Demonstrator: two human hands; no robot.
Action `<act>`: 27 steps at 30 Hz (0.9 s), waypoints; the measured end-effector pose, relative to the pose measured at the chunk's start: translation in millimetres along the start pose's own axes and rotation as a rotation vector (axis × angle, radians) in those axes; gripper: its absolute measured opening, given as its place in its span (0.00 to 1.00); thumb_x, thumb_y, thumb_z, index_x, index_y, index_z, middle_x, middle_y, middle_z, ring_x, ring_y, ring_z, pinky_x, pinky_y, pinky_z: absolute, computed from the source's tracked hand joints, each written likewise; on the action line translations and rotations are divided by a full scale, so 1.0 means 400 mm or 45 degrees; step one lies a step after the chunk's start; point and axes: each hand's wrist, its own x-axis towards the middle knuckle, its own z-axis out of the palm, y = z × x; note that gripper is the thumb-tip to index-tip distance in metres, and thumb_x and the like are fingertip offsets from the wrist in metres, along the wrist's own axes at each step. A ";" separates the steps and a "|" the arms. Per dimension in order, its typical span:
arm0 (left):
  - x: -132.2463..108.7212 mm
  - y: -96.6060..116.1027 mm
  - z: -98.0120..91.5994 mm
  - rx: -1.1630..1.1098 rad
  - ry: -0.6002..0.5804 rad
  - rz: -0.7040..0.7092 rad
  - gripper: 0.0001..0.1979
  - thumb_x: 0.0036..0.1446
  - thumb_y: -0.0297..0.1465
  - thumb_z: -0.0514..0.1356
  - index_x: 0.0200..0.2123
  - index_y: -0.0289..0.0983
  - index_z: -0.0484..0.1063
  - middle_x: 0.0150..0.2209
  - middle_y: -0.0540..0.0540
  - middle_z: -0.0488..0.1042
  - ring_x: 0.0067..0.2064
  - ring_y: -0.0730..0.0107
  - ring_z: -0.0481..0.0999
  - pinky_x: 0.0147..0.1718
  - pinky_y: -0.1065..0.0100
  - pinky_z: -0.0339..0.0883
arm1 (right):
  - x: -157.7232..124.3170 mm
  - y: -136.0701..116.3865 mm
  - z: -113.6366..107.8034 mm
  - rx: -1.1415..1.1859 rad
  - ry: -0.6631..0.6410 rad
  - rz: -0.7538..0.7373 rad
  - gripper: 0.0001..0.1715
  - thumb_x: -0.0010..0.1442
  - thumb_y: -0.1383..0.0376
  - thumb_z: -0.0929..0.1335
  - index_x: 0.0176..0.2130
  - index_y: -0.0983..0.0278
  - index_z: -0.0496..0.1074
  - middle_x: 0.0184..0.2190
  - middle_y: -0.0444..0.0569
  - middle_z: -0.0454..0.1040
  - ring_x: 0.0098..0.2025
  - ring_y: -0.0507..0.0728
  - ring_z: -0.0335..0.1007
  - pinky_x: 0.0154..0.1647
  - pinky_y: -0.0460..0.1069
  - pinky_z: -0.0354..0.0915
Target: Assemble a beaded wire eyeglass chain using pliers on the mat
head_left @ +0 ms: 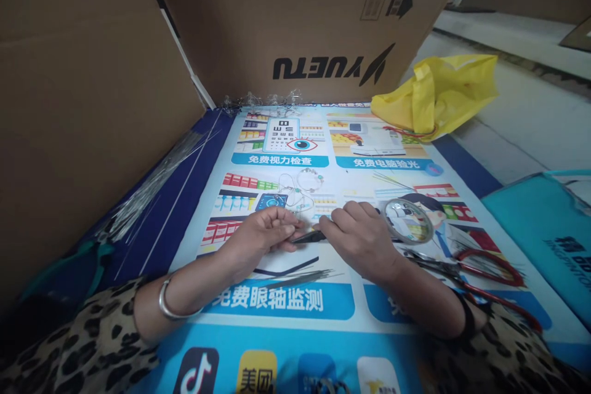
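My right hand is wrapped round a pair of pliers, its dark narrow jaws pointing left. Close to the jaw tips, my left hand is closed in a pinch; what lies between its fingertips is too small to make out. Thin curled wire rises just beyond the left fingers. Behind it lies a beaded bracelet with pale and green beads. A roll of clear tape lies beside my right wrist, with red-handled scissors near the right forearm.
Cut wires lie in front of my hands, and a bundle of long wires is at left. Large cardboard boxes wall the back and left. A yellow bag sits back right, a teal bag at right. Wire pieces stand far back.
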 end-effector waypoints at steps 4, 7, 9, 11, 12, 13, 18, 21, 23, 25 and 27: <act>-0.001 -0.001 -0.003 0.057 -0.023 -0.052 0.10 0.50 0.32 0.63 0.35 0.34 0.70 0.44 0.42 0.74 0.36 0.68 0.78 0.32 0.73 0.68 | -0.002 0.001 0.000 -0.008 -0.018 -0.005 0.07 0.59 0.66 0.63 0.31 0.63 0.70 0.23 0.46 0.62 0.31 0.55 0.51 0.33 0.53 0.45; -0.001 0.001 -0.001 0.090 -0.038 -0.073 0.10 0.50 0.32 0.63 0.35 0.33 0.70 0.36 0.43 0.77 0.35 0.69 0.78 0.31 0.73 0.67 | -0.004 0.002 0.001 0.003 -0.025 -0.005 0.07 0.59 0.66 0.63 0.32 0.62 0.70 0.23 0.46 0.62 0.31 0.55 0.51 0.33 0.53 0.45; -0.001 0.003 0.001 0.118 -0.034 -0.076 0.09 0.50 0.32 0.63 0.33 0.33 0.69 0.28 0.45 0.77 0.31 0.71 0.77 0.29 0.73 0.67 | -0.005 0.002 0.001 0.017 -0.013 -0.001 0.07 0.59 0.67 0.63 0.32 0.62 0.70 0.23 0.46 0.62 0.31 0.55 0.51 0.33 0.52 0.45; 0.000 0.004 0.002 0.153 -0.018 -0.072 0.08 0.50 0.31 0.63 0.30 0.34 0.67 0.22 0.48 0.75 0.25 0.75 0.74 0.26 0.74 0.65 | -0.005 0.001 0.002 0.031 -0.004 0.004 0.07 0.59 0.67 0.63 0.31 0.62 0.70 0.23 0.45 0.62 0.31 0.54 0.51 0.33 0.52 0.45; 0.000 0.005 0.002 0.165 -0.015 -0.067 0.08 0.50 0.31 0.63 0.30 0.34 0.67 0.20 0.49 0.74 0.22 0.77 0.73 0.24 0.74 0.64 | -0.005 0.000 0.002 0.037 -0.004 0.005 0.07 0.59 0.67 0.63 0.31 0.62 0.70 0.22 0.45 0.62 0.31 0.54 0.51 0.33 0.52 0.45; 0.001 0.005 0.001 0.170 -0.025 -0.062 0.08 0.50 0.31 0.63 0.30 0.35 0.66 0.19 0.50 0.73 0.21 0.78 0.71 0.23 0.75 0.63 | -0.005 0.000 0.002 0.042 -0.010 0.006 0.07 0.59 0.67 0.63 0.31 0.62 0.70 0.23 0.45 0.62 0.31 0.55 0.51 0.33 0.52 0.45; 0.000 0.002 -0.003 0.122 -0.152 -0.115 0.10 0.53 0.36 0.60 0.30 0.36 0.65 0.17 0.54 0.67 0.16 0.81 0.63 0.16 0.76 0.56 | -0.004 0.001 0.005 0.061 -0.035 0.033 0.08 0.59 0.66 0.63 0.29 0.62 0.68 0.23 0.45 0.61 0.31 0.55 0.51 0.33 0.52 0.44; -0.002 0.004 -0.002 0.065 -0.136 -0.130 0.10 0.53 0.37 0.60 0.31 0.36 0.66 0.21 0.54 0.68 0.16 0.84 0.60 0.15 0.77 0.51 | -0.004 0.003 0.009 0.058 -0.013 0.063 0.09 0.59 0.67 0.63 0.27 0.62 0.68 0.22 0.45 0.61 0.31 0.55 0.51 0.33 0.52 0.44; -0.004 0.007 0.000 0.027 -0.132 -0.134 0.09 0.53 0.36 0.60 0.32 0.36 0.66 0.23 0.53 0.68 0.17 0.85 0.59 0.15 0.78 0.48 | -0.003 0.005 0.011 0.054 0.000 0.072 0.10 0.59 0.67 0.63 0.26 0.62 0.68 0.21 0.45 0.61 0.30 0.55 0.50 0.33 0.52 0.44; -0.006 0.011 0.002 -0.009 -0.137 -0.146 0.08 0.53 0.34 0.61 0.32 0.36 0.66 0.23 0.53 0.68 0.17 0.85 0.59 0.15 0.78 0.47 | -0.003 0.006 0.011 0.052 0.005 0.075 0.10 0.59 0.68 0.63 0.26 0.63 0.68 0.21 0.46 0.61 0.30 0.54 0.50 0.32 0.51 0.44; -0.007 0.013 0.003 -0.046 -0.135 -0.146 0.07 0.53 0.32 0.61 0.32 0.36 0.66 0.22 0.54 0.67 0.18 0.85 0.59 0.16 0.77 0.47 | -0.001 0.007 0.011 0.051 0.001 0.083 0.10 0.58 0.68 0.63 0.26 0.63 0.68 0.21 0.46 0.61 0.30 0.54 0.49 0.32 0.51 0.45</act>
